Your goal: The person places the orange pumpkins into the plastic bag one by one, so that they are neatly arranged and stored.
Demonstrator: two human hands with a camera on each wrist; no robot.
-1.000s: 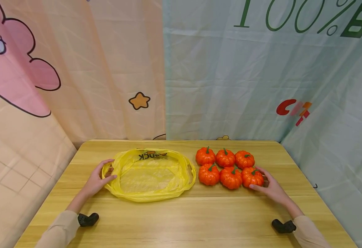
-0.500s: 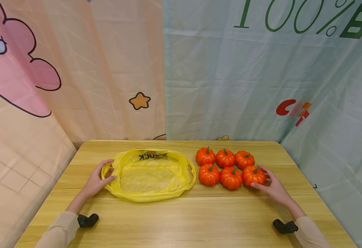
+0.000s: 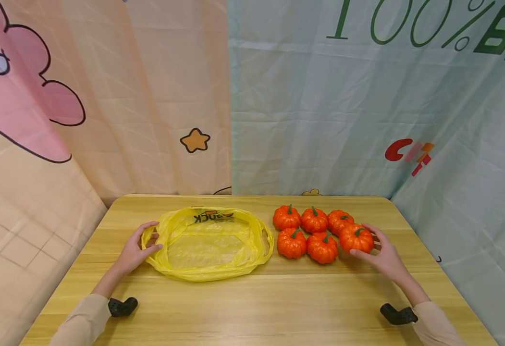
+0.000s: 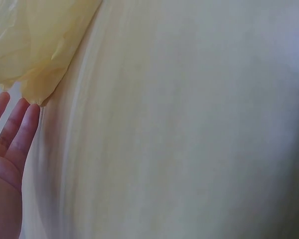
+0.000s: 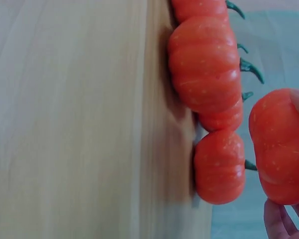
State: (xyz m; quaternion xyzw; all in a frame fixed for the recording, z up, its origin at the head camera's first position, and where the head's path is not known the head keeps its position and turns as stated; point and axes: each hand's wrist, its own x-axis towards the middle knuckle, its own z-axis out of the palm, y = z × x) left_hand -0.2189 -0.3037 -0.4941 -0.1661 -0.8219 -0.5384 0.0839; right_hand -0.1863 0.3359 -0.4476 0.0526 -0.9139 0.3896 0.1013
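My right hand (image 3: 388, 258) holds a small orange pumpkin (image 3: 356, 239) with a green stem, thumb on the near side and fingers around the far side. In the right wrist view this pumpkin (image 5: 279, 149) is up off the table, apart from the others. Several similar pumpkins (image 3: 292, 243) stand close together to its left. At the left lies a yellow plastic bag (image 3: 198, 276), its mouth spread wide and facing up. My left hand (image 3: 132, 252) is at the bag's left handle, thumb and index finger apart. Its fingertips touch the bag's edge in the left wrist view, fingers fairly straight.
Everything rests on a light wooden table (image 3: 252, 307). Printed fabric curtains (image 3: 300, 120) hang behind it and at both sides. A black device (image 3: 123, 307) is worn at the left wrist, another black device (image 3: 398, 315) at the right.
My right hand has lifted the front right pumpkin off the table, raising it and shifting it slightly right. The left hand and the bag have stayed in place.
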